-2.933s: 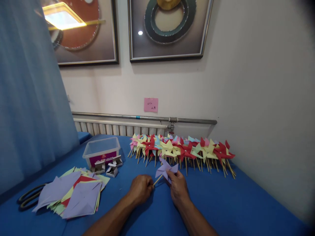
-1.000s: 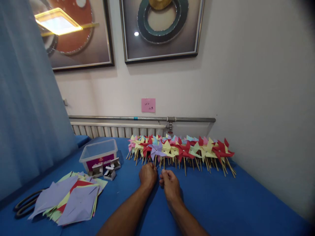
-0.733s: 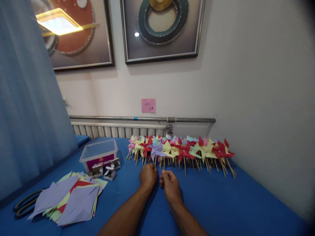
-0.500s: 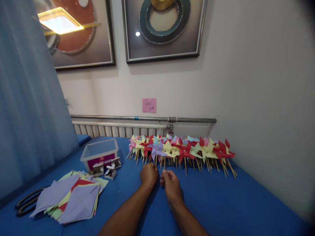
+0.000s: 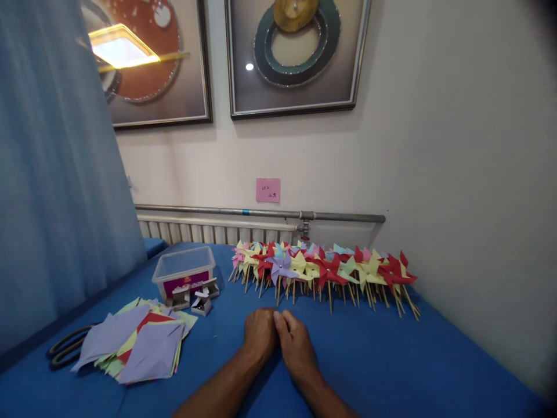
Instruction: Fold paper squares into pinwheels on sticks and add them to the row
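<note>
My left hand (image 5: pixel 260 332) is curled into a fist on the blue surface, back of the hand up. Against its right side rests my right hand (image 5: pixel 296 345), also closed, with the thumb lying on top. Nothing sticks out of either fist; the inner fingers are hidden. Just beyond the hands stand many paper pinwheels (image 5: pixel 328 268) on thin wooden sticks, in rows of red, yellow, purple, pink, green and blue. A purple pinwheel (image 5: pixel 282 267) in the front row is nearest to my knuckles, apart from them.
To the left lie stacked paper squares (image 5: pixel 152 351), scissors (image 5: pixel 65 351) partly under them, a clear plastic tub (image 5: pixel 185 264) and small open boxes (image 5: pixel 201 303), one with small dark pieces. A blue curtain (image 5: pixel 65 174) hangs at left. A pipe (image 5: pixel 348 217) and radiator run along the wall.
Both hands have drawn back from the pinwheel sticks and come together, touching. The purple front pinwheel stands where my left hand was close to it. The view has shifted slightly.
</note>
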Demonstrator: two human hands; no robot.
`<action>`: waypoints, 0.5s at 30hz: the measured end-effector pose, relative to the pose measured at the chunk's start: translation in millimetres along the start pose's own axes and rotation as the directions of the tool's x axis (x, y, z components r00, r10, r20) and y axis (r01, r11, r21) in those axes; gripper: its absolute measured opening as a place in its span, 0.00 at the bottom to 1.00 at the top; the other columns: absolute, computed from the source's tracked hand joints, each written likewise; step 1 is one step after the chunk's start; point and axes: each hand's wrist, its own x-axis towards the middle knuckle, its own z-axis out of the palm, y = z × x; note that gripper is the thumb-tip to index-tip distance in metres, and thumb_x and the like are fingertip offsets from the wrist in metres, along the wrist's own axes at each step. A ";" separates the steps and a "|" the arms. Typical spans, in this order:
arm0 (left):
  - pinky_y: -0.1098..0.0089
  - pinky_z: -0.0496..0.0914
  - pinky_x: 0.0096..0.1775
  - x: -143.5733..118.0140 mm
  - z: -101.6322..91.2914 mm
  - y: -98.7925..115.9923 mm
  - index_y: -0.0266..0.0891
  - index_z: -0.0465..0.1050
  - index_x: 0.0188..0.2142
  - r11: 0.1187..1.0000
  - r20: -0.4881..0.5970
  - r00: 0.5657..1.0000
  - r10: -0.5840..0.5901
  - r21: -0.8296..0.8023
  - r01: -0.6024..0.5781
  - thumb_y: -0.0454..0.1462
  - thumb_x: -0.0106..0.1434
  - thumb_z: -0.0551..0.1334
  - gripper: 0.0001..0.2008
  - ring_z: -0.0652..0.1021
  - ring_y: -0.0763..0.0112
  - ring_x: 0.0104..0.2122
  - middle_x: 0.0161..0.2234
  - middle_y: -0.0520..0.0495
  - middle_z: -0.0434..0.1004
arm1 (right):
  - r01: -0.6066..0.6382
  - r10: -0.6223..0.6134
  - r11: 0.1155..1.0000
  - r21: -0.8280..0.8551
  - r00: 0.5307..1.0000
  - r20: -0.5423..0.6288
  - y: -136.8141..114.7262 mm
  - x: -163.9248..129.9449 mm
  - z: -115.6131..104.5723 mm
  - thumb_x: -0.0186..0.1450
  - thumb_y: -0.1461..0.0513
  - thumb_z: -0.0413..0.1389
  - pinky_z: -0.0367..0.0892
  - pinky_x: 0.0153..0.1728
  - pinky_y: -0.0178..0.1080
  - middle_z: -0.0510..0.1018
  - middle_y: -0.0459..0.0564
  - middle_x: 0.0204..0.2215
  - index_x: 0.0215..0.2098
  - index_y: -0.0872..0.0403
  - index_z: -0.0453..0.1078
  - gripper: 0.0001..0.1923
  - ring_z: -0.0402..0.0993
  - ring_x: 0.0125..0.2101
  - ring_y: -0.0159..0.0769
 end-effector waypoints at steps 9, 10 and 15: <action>0.64 0.69 0.41 -45.1 -11.4 -28.9 0.36 0.80 0.43 0.990 0.009 0.997 0.071 0.118 -0.072 0.36 0.69 0.53 0.15 0.82 0.56 0.41 0.42 0.34 0.83 | 0.009 -0.004 0.998 -0.069 0.997 0.077 -2.7 -8.4 1.2 0.64 0.37 0.51 0.52 0.26 0.38 0.60 0.40 0.16 0.20 0.48 0.57 0.29 0.55 0.22 0.34; 0.64 0.69 0.41 -51.2 -13.8 -39.1 0.36 0.80 0.43 0.991 -0.018 0.999 0.041 0.128 -0.039 0.36 0.70 0.53 0.15 0.82 0.57 0.40 0.42 0.35 0.83 | 0.010 -0.005 0.998 -0.068 0.997 0.071 -3.0 -7.6 0.9 0.64 0.37 0.52 0.51 0.26 0.38 0.59 0.40 0.16 0.19 0.48 0.56 0.29 0.54 0.22 0.33; 0.65 0.68 0.45 -92.5 -35.7 -113.1 0.39 0.80 0.38 0.956 -0.286 0.943 -0.168 0.185 0.227 0.37 0.71 0.52 0.16 0.79 0.60 0.41 0.40 0.39 0.81 | -0.004 0.008 0.998 -0.057 0.998 0.067 -4.0 -6.5 1.6 0.62 0.34 0.52 0.50 0.24 0.38 0.58 0.39 0.16 0.19 0.48 0.55 0.31 0.52 0.21 0.33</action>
